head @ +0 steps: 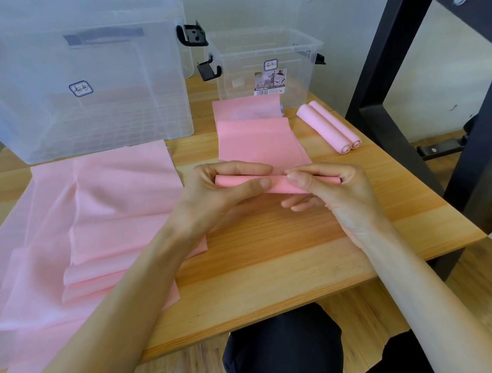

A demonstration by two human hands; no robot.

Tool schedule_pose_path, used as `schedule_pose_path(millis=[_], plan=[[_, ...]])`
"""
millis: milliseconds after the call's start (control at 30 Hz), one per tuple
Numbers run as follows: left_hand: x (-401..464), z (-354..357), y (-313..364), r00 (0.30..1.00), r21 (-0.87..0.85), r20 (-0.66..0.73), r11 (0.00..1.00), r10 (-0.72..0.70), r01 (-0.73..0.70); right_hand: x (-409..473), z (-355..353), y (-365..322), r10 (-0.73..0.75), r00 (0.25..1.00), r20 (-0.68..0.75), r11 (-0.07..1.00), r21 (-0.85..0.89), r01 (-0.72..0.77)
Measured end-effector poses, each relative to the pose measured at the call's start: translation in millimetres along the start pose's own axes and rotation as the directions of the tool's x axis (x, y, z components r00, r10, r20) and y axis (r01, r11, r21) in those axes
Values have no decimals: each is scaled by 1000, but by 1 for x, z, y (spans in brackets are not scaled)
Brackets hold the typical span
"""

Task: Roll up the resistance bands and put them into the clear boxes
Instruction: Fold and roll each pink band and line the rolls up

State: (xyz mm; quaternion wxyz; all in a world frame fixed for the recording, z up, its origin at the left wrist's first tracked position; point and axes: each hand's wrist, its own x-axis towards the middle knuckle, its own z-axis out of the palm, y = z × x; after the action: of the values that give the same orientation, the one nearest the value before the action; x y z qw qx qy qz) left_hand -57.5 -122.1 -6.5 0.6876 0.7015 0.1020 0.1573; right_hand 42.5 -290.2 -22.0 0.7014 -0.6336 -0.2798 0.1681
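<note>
We count two clear boxes (82, 80) (264, 65), two finished rolls (323, 129) (335, 123), one half-rolled band (262, 145), and a heap of loose bands (97, 208) that we cannot count.

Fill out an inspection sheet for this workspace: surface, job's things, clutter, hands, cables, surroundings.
Surface: wooden table.
Job's things: partly rolled pink band, its unrolled length lying toward the small clear box; two finished rolls side by side right of that box; loose bands heaped at left; large clear box behind them.
Clutter: nothing seen.
Hands: left hand and right hand both pinch the roll.
Cables: nothing seen.
Surroundings: black frame at right, pale wall behind, wooden floor below.
</note>
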Motion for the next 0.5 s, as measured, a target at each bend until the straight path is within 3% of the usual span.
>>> schedule_pose_path(millis=[100, 267, 400, 500], plan=[[1, 1, -1, 999, 26, -36, 1000, 8, -7, 0, 1, 0, 1, 1000, 8, 1000, -2, -1], [1, 1, 1, 991, -36, -39, 991, -131, 130, 0, 0, 0, -21, 999, 27, 999, -23, 22], [0, 3, 4, 996, 25, -42, 997, -73, 74, 0, 0, 0, 22, 1000, 1, 1000, -11, -22], [0, 2, 3, 990, 4, -71, 992, -125, 125, 0, 0, 0, 32, 998, 56, 999, 15, -32]])
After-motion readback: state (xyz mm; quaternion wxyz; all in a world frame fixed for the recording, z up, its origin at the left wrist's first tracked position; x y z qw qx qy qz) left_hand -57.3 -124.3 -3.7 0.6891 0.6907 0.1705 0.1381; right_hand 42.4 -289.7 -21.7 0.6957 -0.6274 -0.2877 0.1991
